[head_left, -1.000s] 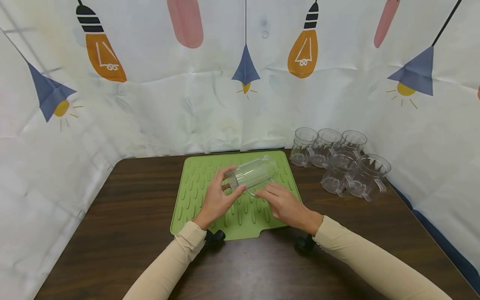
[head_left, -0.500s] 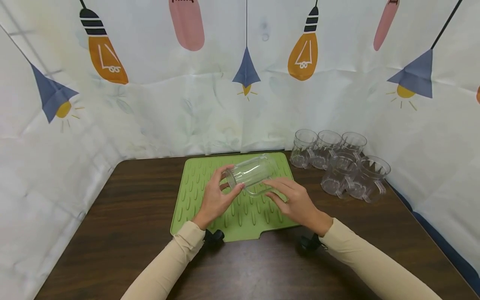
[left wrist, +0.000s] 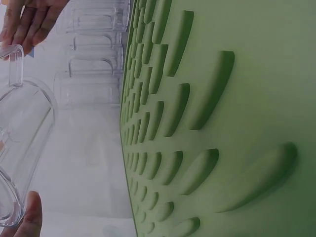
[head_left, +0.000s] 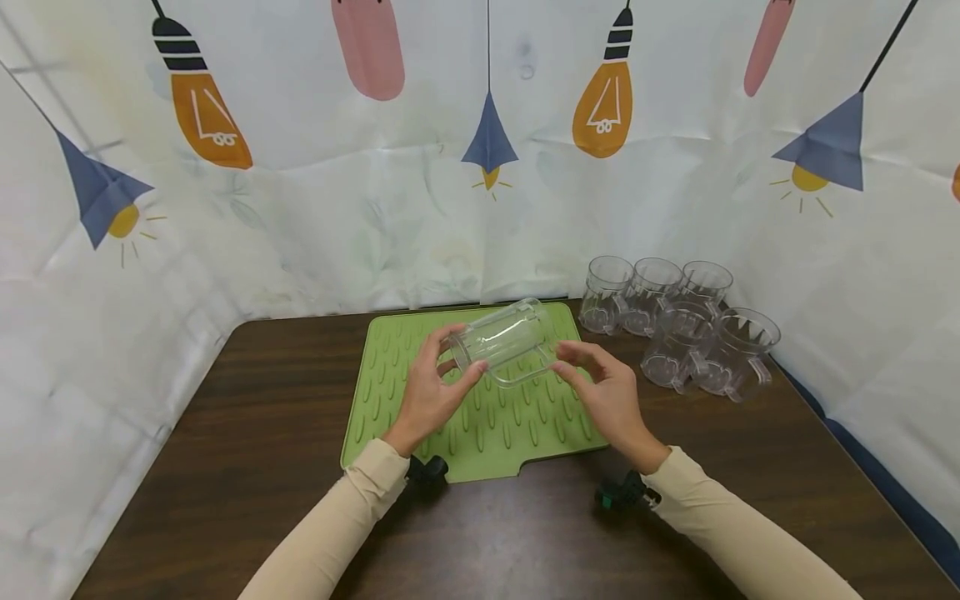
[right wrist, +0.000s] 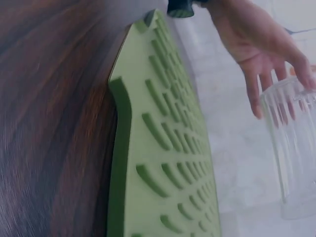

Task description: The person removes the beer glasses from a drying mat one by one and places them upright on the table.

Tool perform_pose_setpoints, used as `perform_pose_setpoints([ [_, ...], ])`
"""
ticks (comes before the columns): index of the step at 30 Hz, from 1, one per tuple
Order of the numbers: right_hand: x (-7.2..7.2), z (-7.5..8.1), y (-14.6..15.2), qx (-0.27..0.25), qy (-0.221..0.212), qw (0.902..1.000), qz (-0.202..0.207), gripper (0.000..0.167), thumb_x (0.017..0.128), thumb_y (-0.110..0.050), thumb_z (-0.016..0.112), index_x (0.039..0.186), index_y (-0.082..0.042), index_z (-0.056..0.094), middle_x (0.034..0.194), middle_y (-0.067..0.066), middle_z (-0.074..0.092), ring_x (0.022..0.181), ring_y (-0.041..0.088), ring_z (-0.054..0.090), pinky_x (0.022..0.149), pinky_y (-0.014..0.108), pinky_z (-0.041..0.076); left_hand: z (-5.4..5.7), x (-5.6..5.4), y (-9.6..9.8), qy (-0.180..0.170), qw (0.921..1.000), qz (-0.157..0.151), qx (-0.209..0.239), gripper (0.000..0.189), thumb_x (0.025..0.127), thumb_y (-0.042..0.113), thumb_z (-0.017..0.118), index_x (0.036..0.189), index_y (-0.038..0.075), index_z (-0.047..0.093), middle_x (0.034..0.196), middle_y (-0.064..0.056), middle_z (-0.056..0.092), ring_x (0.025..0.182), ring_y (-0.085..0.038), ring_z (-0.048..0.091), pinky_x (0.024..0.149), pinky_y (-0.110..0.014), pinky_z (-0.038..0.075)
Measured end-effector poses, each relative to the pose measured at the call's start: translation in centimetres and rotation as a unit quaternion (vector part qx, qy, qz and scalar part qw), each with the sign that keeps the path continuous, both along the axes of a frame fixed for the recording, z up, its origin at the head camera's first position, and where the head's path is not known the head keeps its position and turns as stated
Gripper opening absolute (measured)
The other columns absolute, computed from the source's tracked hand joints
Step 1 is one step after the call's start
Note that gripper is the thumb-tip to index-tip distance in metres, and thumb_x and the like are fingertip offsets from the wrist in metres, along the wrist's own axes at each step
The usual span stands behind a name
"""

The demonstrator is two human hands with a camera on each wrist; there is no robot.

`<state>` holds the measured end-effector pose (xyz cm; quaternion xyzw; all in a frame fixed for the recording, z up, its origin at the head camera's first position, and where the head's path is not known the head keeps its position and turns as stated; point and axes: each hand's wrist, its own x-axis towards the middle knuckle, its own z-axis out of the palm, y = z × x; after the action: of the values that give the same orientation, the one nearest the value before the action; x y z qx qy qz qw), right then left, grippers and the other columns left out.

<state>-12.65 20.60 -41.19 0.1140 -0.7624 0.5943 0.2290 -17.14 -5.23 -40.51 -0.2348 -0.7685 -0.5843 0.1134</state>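
Observation:
My left hand [head_left: 431,387] grips a clear mug [head_left: 502,337] by its left end, thumb in front and fingers behind. The mug is tipped on its side above a green ridged mat [head_left: 480,446], its handle [head_left: 525,375] turned toward me. Beside the handle is my right hand [head_left: 611,392], fingers loosely bent and fingertips right at the handle's outer edge. Ribbed sides of the mug show in the right wrist view, where the left fingers [right wrist: 279,79] spread around its end. In the left wrist view the right fingers [left wrist: 37,24] appear just above the handle.
Several clear mugs [head_left: 675,333] stand upright at the back right of the dark wooden table [head_left: 225,467]. A white curtain [head_left: 337,225] printed with lamps and bulbs hangs behind and along both sides.
My right hand has drawn back to the right from the mug's handle, its fingers loosening. The left hand keeps its grip, and the mug has turned slightly.

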Motion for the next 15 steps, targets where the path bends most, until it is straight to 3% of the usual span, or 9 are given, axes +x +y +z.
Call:
perform_pose_setpoints([
  [3,0.2,-0.1,0.0,-0.025,-0.054,0.9982,-0.013,0.033,0.094,-0.011,0.077,0.126,-0.005,0.072,0.12,0.019,0.075,0.101,-0.006,0.07,0.089,0.014,0.058,0.1,0.0,0.0,0.002,1.0,0.002,0.003,0.059,0.093,0.015,0.078,0.146,0.011,0.05,0.143,-0.016,0.054,0.133,-0.036,0.06,0.1,-0.042,0.062],
  [6,0.3,-0.2,-0.1,-0.055,-0.11,0.9922,-0.017,0.034,0.094,-0.02,0.078,0.127,-0.011,0.073,0.118,0.006,0.078,0.1,-0.003,0.072,0.089,0.017,0.06,0.1,0.0,0.0,0.002,1.0,0.005,0.003,0.06,0.094,0.015,0.077,0.146,0.011,0.049,0.143,-0.016,0.053,0.133,-0.036,0.06,0.1,-0.042,0.062],
  [11,0.3,-0.6,-0.5,-0.141,-0.186,0.9722,0.013,0.043,0.096,-0.019,0.076,0.134,-0.002,0.066,0.111,-0.015,0.077,0.104,0.001,0.073,0.096,0.02,0.06,0.3,0.0,0.2,0.009,0.9999,0.009,-0.002,0.06,0.094,0.017,0.077,0.147,0.012,0.049,0.144,-0.016,0.053,0.134,-0.035,0.06,0.102,-0.043,0.061],
  [15,0.4,-0.8,-1.0,-0.206,-0.214,0.9538,0.046,0.047,0.098,-0.014,0.072,0.139,0.005,0.06,0.107,-0.016,0.076,0.105,0.004,0.074,0.1,0.023,0.059,0.4,0.0,0.3,0.011,0.9999,0.008,-0.003,0.06,0.095,0.018,0.076,0.148,0.012,0.048,0.144,-0.016,0.052,0.135,-0.035,0.059,0.102,-0.042,0.061],
])
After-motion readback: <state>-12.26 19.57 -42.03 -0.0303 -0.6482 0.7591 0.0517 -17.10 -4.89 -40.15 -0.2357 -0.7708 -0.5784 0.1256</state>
